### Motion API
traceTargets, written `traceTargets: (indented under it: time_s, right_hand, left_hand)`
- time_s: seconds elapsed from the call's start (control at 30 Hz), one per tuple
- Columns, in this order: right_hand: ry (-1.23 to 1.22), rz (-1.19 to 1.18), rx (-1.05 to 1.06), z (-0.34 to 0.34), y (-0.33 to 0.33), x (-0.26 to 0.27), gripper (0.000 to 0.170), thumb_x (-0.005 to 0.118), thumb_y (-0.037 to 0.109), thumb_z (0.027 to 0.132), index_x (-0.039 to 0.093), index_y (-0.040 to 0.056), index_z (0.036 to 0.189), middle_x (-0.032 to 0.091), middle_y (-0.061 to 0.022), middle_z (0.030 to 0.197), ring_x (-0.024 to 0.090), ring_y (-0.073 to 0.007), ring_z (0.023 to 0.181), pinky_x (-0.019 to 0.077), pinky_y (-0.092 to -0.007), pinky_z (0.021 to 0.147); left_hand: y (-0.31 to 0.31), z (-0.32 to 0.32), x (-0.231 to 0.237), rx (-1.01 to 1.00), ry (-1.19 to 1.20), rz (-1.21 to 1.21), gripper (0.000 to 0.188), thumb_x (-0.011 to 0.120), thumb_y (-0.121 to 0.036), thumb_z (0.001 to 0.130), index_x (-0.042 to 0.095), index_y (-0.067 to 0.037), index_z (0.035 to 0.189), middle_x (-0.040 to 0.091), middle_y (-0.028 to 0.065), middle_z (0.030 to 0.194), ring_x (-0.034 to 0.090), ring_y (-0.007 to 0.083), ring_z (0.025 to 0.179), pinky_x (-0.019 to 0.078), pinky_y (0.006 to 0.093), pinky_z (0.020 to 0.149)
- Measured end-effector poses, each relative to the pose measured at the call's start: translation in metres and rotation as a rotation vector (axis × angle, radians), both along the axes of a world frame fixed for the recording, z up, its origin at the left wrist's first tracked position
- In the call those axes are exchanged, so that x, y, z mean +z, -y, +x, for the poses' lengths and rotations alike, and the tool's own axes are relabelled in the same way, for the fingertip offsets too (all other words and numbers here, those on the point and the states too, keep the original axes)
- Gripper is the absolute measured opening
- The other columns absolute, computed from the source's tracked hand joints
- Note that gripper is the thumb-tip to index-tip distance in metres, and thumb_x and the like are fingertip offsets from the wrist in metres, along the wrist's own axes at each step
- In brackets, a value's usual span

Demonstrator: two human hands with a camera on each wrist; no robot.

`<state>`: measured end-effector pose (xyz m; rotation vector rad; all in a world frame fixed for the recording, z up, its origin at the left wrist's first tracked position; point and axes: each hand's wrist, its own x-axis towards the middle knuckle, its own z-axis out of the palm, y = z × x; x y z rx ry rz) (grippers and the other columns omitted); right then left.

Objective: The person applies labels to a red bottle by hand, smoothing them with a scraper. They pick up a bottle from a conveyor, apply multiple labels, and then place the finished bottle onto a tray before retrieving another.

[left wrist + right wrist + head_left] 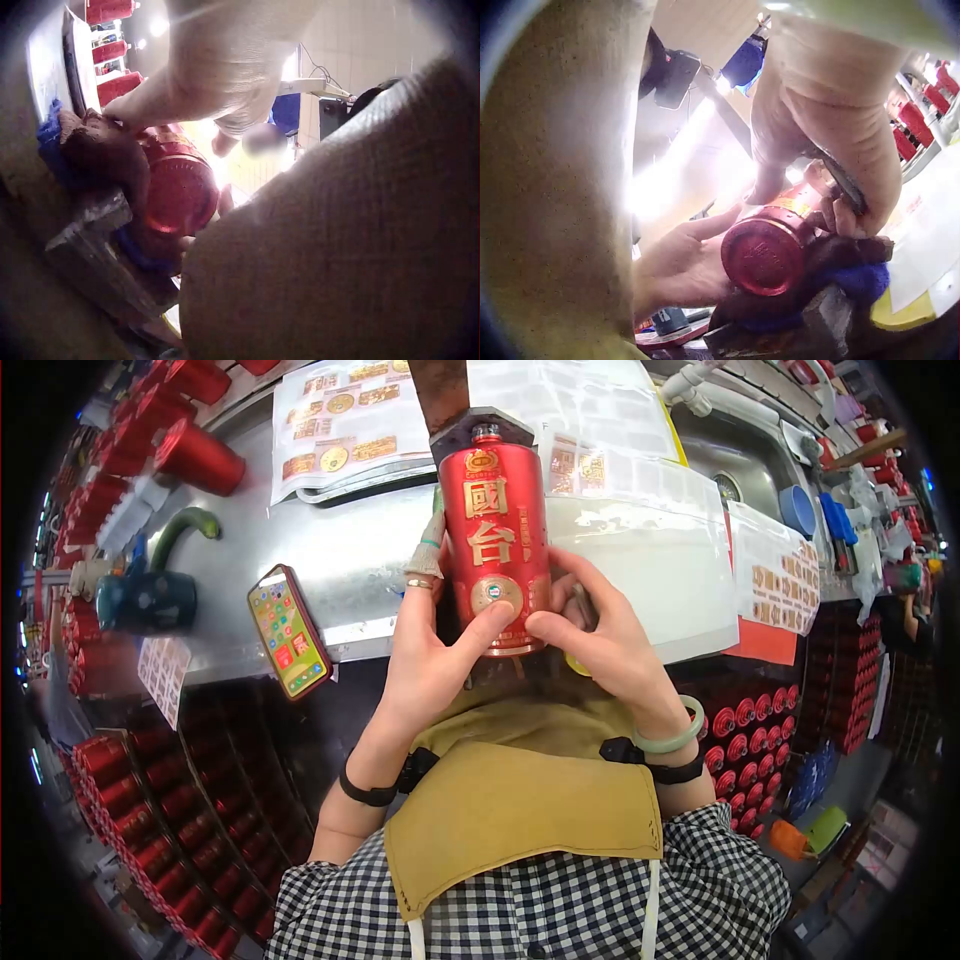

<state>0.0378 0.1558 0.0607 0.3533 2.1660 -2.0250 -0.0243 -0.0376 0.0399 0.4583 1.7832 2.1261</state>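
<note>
A red bottle (508, 500) with gold characters lies between my two hands in the head view, its neck pointing away from me. My left hand (428, 650) grips its left side, the thumb on the round gold label (493, 589) near the base; pale cloth covers a finger. From the right, my right hand (612, 645) holds the bottle, thumb near its lower edge. A dark flat strip (841, 180) is tucked in the right palm. Both wrist views show the bottle's round base, with a dark support and blue cloth (859, 285) below it.
Sheets of gold labels (340, 420) lie on the metal counter. A phone (288, 630) and a teal watering can (150, 600) are at left. More label sheets (785, 580), a sink (740, 460) and a blue cup (797, 510) are at right. Racks of red bottles (745, 745) stand below.
</note>
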Motion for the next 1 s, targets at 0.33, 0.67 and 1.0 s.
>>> traceTargets:
  time_s: [0.33, 0.67, 1.0]
  right_hand:
    - [-0.008, -0.057, 0.031, 0.002, -0.005, 0.002, 0.071, 0.081, 0.010, 0.091, 0.048, 0.0005, 0.153, 0.054, 0.0033, 0.099, 0.047, -0.0039, 0.083, 0.0402, -0.0206, 0.074]
    - [-0.310, 0.198, -0.182, 0.014, -0.013, 0.012, 0.055, 0.055, -0.007, 0.097, 0.045, 0.0029, 0.150, 0.057, -0.0080, 0.124, 0.054, -0.0154, 0.116, 0.0448, -0.0305, 0.101]
    - [-0.384, 0.143, -0.246, 0.012, -0.007, 0.020, 0.041, 0.054, -0.010, 0.100, 0.055, -0.0010, 0.139, 0.063, -0.0052, 0.124, 0.058, -0.0091, 0.109, 0.0473, -0.0247, 0.094]
  left_hand:
    - [0.001, 0.003, 0.004, 0.017, 0.002, -0.037, 0.083, 0.069, -0.011, 0.100, 0.019, 0.003, 0.165, 0.040, 0.0208, 0.161, 0.044, 0.0258, 0.146, 0.0361, 0.0400, 0.121]
    - [0.020, 0.011, -0.014, 0.012, -0.036, -0.120, 0.068, 0.056, -0.010, 0.108, 0.022, 0.002, 0.165, 0.038, 0.0224, 0.164, 0.038, 0.0263, 0.152, 0.0284, 0.0398, 0.124]
    - [0.023, 0.012, -0.020, 0.008, -0.006, -0.030, 0.069, 0.058, -0.009, 0.106, 0.023, 0.003, 0.165, 0.038, 0.0196, 0.165, 0.036, 0.0259, 0.153, 0.0250, 0.0390, 0.126]
